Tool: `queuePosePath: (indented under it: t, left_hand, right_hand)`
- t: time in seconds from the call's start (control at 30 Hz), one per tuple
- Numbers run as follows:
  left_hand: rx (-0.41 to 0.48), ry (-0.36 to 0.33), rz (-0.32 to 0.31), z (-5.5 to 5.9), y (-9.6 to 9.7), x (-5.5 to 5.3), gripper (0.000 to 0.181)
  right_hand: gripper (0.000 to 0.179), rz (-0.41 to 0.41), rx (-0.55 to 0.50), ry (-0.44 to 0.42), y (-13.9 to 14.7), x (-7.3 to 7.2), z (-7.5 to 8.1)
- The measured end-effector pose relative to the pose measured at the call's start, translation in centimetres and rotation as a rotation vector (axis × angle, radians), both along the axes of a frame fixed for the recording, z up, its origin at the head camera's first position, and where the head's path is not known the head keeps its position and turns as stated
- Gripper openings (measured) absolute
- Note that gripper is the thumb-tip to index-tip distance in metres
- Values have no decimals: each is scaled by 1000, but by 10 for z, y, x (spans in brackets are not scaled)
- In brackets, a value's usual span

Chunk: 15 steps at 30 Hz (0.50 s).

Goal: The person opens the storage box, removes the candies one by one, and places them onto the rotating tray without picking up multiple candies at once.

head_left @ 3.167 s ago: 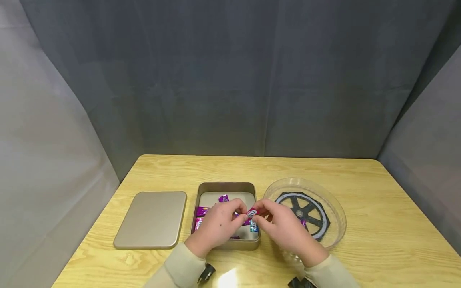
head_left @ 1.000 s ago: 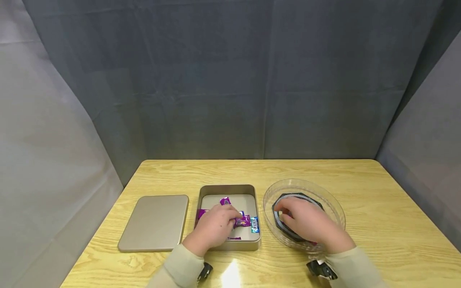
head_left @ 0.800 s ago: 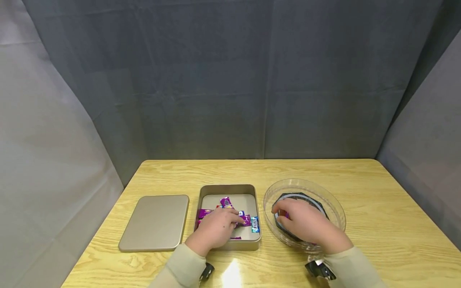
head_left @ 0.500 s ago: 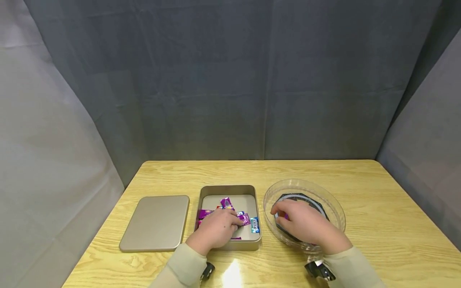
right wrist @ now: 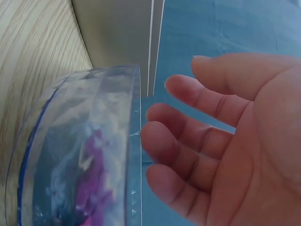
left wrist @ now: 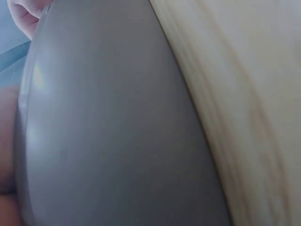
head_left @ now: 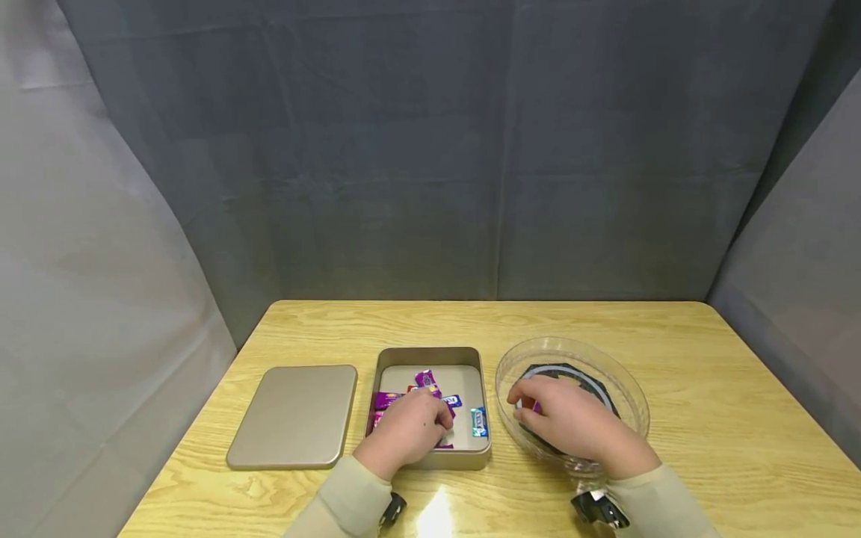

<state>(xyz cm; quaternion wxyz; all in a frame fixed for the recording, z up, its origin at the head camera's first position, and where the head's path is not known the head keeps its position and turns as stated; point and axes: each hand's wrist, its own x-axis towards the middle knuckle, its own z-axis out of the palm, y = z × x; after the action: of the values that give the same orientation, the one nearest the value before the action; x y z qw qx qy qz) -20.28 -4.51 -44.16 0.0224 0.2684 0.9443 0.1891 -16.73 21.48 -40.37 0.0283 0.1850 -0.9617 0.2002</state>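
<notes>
My left hand (head_left: 410,427) reaches into an open metal tin (head_left: 484,461), fingers curled down at a purple-wrapped candy (head_left: 451,410) that they largely cover; I cannot tell whether they pinch it. In the left wrist view the tin's wall (left wrist: 113,117) hides the fingertips. Around the hand lie other purple candies (head_left: 389,400), a blue-and-white one (head_left: 451,401) and a light-blue one (head_left: 478,422). Over a round clear dish (head_left: 632,388) hovers my right hand (head_left: 561,415), fingers loosely bent and nothing held. A purple candy (right wrist: 94,174) shows through the dish wall in the right wrist view.
The tin's flat lid (head_left: 292,417) lies on the wooden table (head_left: 726,418) to the left of the tin. A black-and-grey spoked disc (head_left: 585,377) sits in the dish. Dark cloth (head_left: 430,149) hangs behind the table, with pale cloth at both sides.
A red candy held between both hands over the tin left them. My right hand moved right over the dish; my left went down into the tin and shifted a purple candy leftward.
</notes>
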Motion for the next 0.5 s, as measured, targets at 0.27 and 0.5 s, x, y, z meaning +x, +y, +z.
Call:
queuePosePath:
  t: [0.27, 0.5]
  left_hand:
    - [84, 34, 7, 0, 3, -3, 16]
    - [226, 19, 8, 9, -1, 1, 19]
  right_hand:
    - [13, -10, -16, -32, -5, 0, -1]
    - [13, 65, -87, -45, -16, 0, -4]
